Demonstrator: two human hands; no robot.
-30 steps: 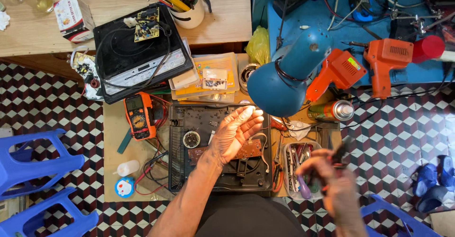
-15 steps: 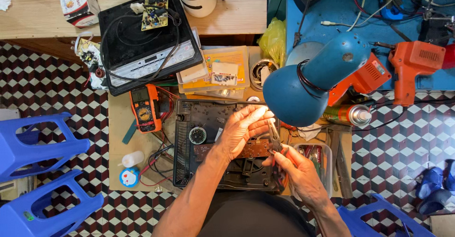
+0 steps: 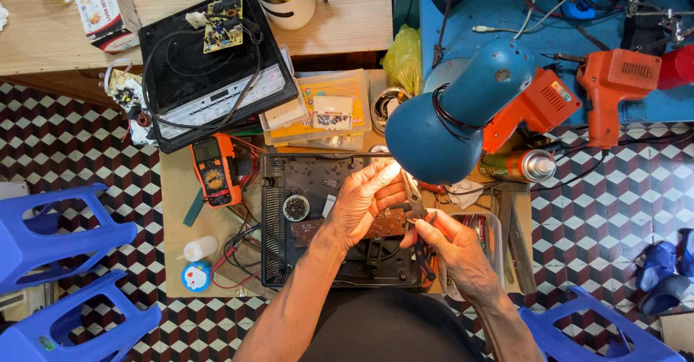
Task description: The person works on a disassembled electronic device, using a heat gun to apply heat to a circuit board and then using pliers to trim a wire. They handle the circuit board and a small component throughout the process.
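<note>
An opened black appliance base (image 3: pixel 303 188) lies on the low work board with a brown circuit board (image 3: pixel 390 223) inside it. My left hand (image 3: pixel 365 203) rests over the circuit board, fingers curled toward its right end. My right hand (image 3: pixel 452 250) grips pliers with dark red-and-black handles (image 3: pixel 419 214); their jaws point up at the spot by my left fingertips. A blue desk lamp (image 3: pixel 452 123) hangs just above both hands and lights them.
An orange multimeter (image 3: pixel 213 170) lies left of the base. A black induction cooker (image 3: pixel 210 73) and boxes of parts (image 3: pixel 325 112) sit behind. Orange soldering guns (image 3: pixel 614 87), a spray can (image 3: pixel 517 165), and blue plastic stools (image 3: pixel 50 239) stand around.
My right hand came up from the lower right with the pliers and now meets my left hand over the circuit board. The left hand has curled down onto the board.
</note>
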